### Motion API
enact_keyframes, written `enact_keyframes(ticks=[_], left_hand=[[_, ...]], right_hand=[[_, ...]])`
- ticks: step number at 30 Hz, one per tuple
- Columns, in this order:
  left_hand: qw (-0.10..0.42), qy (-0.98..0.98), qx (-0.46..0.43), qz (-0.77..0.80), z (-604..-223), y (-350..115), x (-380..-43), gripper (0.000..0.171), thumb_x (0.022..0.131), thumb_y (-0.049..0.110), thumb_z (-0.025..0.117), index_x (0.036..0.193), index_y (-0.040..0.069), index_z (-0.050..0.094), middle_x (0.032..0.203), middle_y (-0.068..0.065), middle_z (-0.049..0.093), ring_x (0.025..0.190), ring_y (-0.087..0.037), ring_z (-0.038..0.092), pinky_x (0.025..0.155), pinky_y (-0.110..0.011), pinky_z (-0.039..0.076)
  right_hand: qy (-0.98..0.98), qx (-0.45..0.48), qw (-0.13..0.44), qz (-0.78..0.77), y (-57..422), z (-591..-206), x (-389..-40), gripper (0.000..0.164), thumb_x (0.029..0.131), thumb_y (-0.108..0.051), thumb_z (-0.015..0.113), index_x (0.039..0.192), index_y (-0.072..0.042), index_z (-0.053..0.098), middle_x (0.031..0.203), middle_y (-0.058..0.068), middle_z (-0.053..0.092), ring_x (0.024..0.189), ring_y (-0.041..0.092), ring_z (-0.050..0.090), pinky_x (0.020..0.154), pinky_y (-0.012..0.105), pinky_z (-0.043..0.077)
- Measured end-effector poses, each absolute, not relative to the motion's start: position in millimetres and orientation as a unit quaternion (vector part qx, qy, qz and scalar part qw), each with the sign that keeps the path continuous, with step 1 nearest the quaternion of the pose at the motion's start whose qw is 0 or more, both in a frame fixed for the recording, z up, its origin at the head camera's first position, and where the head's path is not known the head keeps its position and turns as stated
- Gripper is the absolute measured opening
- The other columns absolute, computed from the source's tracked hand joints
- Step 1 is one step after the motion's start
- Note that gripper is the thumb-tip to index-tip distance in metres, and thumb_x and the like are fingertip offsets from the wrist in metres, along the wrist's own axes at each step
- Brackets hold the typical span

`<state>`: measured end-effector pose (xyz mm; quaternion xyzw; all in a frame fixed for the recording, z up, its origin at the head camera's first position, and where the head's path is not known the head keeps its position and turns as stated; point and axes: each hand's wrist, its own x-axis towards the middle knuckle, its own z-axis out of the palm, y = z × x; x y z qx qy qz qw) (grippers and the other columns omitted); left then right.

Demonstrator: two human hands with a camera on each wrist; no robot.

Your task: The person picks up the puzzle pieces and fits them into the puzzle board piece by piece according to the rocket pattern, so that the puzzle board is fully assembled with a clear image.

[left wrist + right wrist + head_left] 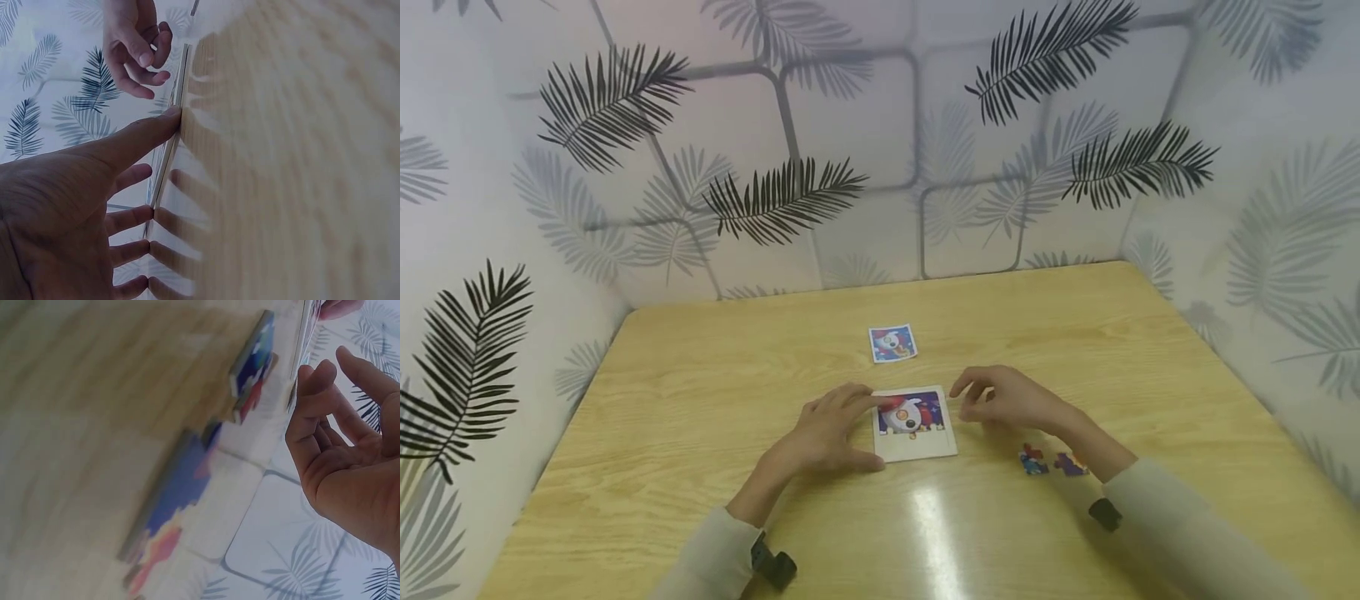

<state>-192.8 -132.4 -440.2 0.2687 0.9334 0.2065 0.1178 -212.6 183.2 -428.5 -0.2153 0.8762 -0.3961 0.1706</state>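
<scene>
A white square puzzle tray [917,448] lies on the table, its upper part filled with pieces [913,414] that picture a white character in red on purple. My left hand [831,433] spreads over the tray's left side; the index finger rests on the picture and the thumb touches near the lower left corner. Just right of the tray hovers my right hand [1011,398], with loosely bent fingers and nothing between them. Two loose puzzle pieces lie below it: a red and blue one [1033,460] and a purple and orange one [172,490].
Behind the tray lies a small square picture card [892,343] with a similar character. The wooden table [700,358] meets a wall [865,225] printed with dark and grey leaves. A bright reflection crosses the table's front.
</scene>
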Motion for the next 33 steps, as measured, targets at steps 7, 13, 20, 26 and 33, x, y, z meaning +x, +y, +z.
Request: enact_keyframes(ticks=[7,13,20,26,33], left_hand=[[0.133,0.933,0.263,0.208,-444.1,-132.5,-191.4,0.085,0.077,0.05,0.082,0.15,0.042,0.04,0.16,-0.004,0.034,0.151,-0.03,0.024,0.114,-0.063,0.024],[0.125,0.932,0.267,0.212,-446.7,-132.3,-193.3,0.085,0.077,0.05,0.082,0.15,0.041,0.04,0.159,-0.002,0.034,0.151,-0.03,0.024,0.114,-0.063,0.023],[0.123,0.93,0.269,0.217,-446.7,-132.4,-193.8,0.085,0.076,0.05,0.082,0.15,0.038,0.041,0.158,-0.002,0.035,0.15,-0.032,0.026,0.113,-0.064,0.024],[0.125,0.93,0.268,0.216,-443.2,-133.7,-193.2,0.086,0.077,0.05,0.082,0.151,0.036,0.041,0.159,-0.003,0.034,0.15,-0.033,0.026,0.113,-0.063,0.024],[0.123,0.931,0.266,0.22,-442.4,-133.9,-194.0,0.086,0.077,0.049,0.082,0.151,0.034,0.042,0.158,-0.002,0.034,0.15,-0.033,0.026,0.113,-0.063,0.024]], right_hand=[[0.871,-0.201,0.188,-0.408,198.3,-429.2,-203.8,0.033,0.092,-0.023,0.072,0.123,-0.012,0.064,0.104,0.005,0.071,0.095,0.021,0.064,0.077,0.034,0.051],[0.869,-0.211,0.189,-0.406,213.0,-422.6,-197.0,0.034,0.092,-0.021,0.072,0.122,-0.007,0.063,0.102,0.007,0.069,0.092,0.021,0.065,0.082,0.036,0.053],[0.862,-0.205,0.208,-0.414,228.2,-422.9,-186.1,0.032,0.093,-0.017,0.071,0.121,-0.006,0.062,0.102,0.013,0.066,0.069,0.019,0.061,0.055,0.027,0.048],[0.865,-0.192,0.214,-0.41,240.2,-422.1,-178.8,0.032,0.091,-0.017,0.073,0.12,-0.008,0.062,0.105,0.015,0.062,0.057,0.017,0.059,0.041,0.028,0.045],[0.857,-0.178,0.235,-0.422,244.0,-419.2,-175.1,0.036,0.091,-0.019,0.073,0.123,-0.009,0.06,0.11,0.017,0.059,0.041,0.018,0.049,0.032,0.041,0.044]])
